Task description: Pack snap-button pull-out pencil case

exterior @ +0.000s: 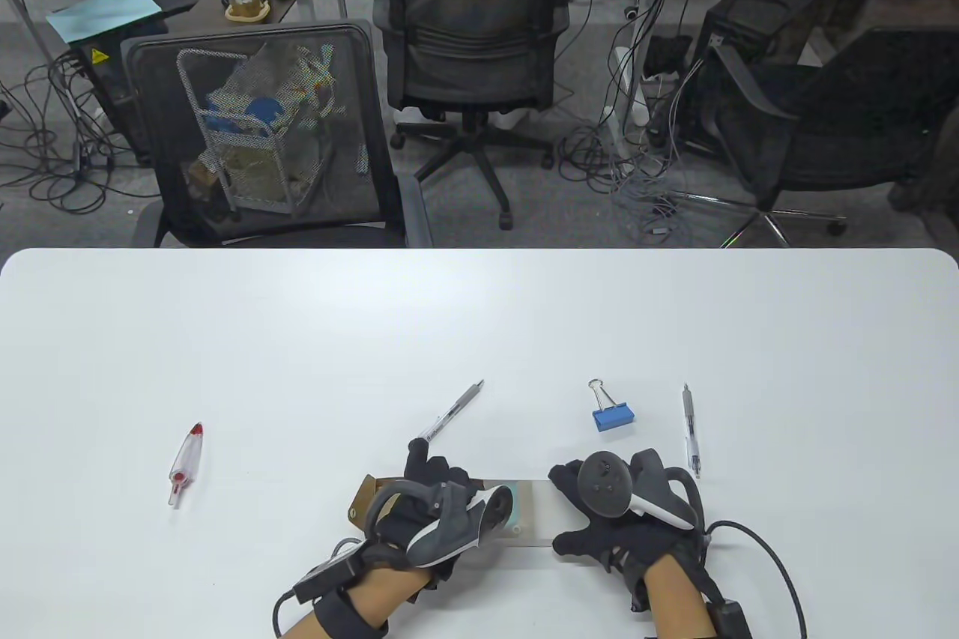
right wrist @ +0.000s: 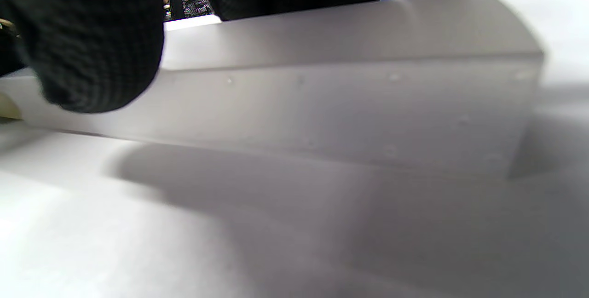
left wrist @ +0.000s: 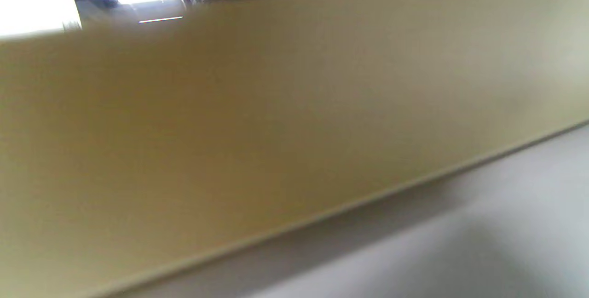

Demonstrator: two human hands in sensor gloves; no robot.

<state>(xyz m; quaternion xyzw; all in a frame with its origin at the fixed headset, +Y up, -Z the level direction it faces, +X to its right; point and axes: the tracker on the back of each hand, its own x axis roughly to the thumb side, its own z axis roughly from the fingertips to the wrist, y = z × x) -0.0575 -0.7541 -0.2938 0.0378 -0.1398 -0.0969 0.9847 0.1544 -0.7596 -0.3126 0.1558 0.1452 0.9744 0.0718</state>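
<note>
White tabletop carries the work at its near edge, where the left hand grips the tan cardboard-like end of the pencil case and the right hand pinches its frosted, smooth plastic sleeve between thumb and fingers, likely to slide the two apart. Beyond lie a grey pen, a blue binder clip, a clear pen and, far left, a red-tipped tube, probably waiting to go in.

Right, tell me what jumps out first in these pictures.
Both gloved hands, left and right, grip the pencil case at the table's near edge. A blue binder clip lies just beyond the right hand, and a red-tipped pen lies far left.
</note>
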